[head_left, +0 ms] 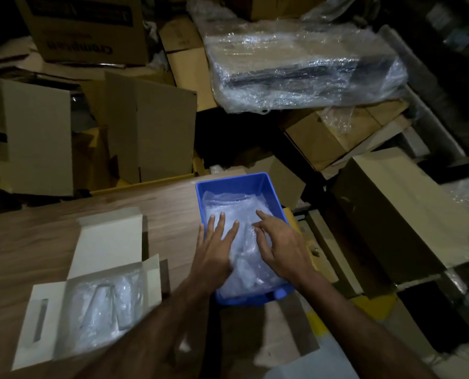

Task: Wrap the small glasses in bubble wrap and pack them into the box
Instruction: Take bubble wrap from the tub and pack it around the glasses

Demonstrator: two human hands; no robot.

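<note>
Bubble wrap (244,242) in bin (255,179) | soft, light, slippery | my left hand (214,250), right hand (282,247) flat, gripping nothing | glass inside fragile: cup bundle's sides | box (91,296) at 9 o'clock

left hand (214,250): flat, fingers straight | right hand (282,247): fingers loosely bent, forefinger extended

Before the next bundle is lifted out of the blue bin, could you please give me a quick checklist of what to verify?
1. Both hands on the bubble wrap in the blue bin: ok, left hand and right hand rest on it.
2. A firm grip: not ok, fingers lie mostly straight.
3. White box open: ok.
4. Room left in it: cannot tell; wrapped bundles already lie inside.
5. A glass inside the wrap: cannot tell.
</note>
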